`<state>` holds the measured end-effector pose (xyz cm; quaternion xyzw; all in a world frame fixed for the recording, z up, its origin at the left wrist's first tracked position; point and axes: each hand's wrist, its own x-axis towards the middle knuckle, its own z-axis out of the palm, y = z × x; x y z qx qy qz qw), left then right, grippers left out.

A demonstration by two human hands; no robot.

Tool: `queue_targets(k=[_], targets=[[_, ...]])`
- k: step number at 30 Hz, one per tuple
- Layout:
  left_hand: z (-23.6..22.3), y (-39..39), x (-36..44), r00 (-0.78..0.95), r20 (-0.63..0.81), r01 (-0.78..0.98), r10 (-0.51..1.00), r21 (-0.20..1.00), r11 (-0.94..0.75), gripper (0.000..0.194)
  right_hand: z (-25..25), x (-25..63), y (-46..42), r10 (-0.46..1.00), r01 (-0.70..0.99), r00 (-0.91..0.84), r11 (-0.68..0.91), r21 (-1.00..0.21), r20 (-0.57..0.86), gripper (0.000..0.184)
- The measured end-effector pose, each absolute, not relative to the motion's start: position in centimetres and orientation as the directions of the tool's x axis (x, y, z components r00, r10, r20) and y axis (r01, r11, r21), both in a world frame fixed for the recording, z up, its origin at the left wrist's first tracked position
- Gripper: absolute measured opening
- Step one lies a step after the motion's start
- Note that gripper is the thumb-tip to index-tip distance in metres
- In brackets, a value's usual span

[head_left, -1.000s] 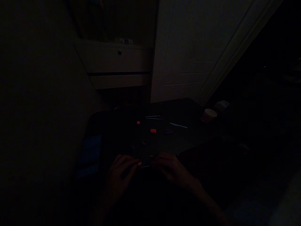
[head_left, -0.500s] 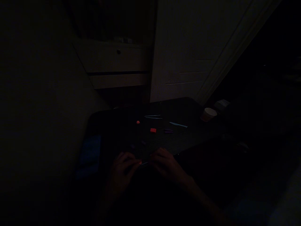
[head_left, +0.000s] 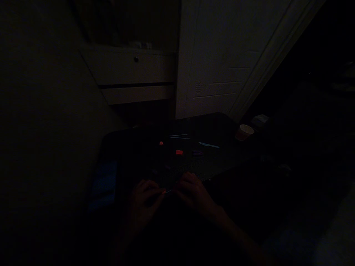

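Observation:
The room is very dark. My left hand [head_left: 144,201] and my right hand [head_left: 192,193] meet at the near edge of a dark table [head_left: 222,159]. A tiny orange piece [head_left: 164,191] shows between their fingertips, pinched at the tips of my left hand; a thin pale stick seems to run from it toward my right fingers. Farther out on the table lie a red block [head_left: 179,152], a small red bit [head_left: 161,143], a purple piece [head_left: 197,152], a light blue tool [head_left: 209,145] and thin pale sticks [head_left: 179,136].
A paper cup [head_left: 244,132] stands at the table's far right corner, beside a pale box [head_left: 260,119]. A blue object [head_left: 104,181] lies at the table's left. Behind are a pale drawer unit [head_left: 133,72] and a white door [head_left: 227,62].
My hands have stayed together at the table's near edge, the right fingers shifting slightly toward the left. The view has drifted a little, moving everything slightly left and up.

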<state>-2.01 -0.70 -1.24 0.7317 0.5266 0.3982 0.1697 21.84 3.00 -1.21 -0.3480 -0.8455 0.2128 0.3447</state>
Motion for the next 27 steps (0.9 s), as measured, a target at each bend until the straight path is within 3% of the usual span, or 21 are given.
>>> queue_targets(k=[27], targets=[[-0.9,-0.4,-1.9,0.057,0.262,0.605,0.963,0.758,-0.242,0.005,-1.8,21.0,1.8,0.758,0.54,-0.469,0.652,-0.532,0.453,0.01]])
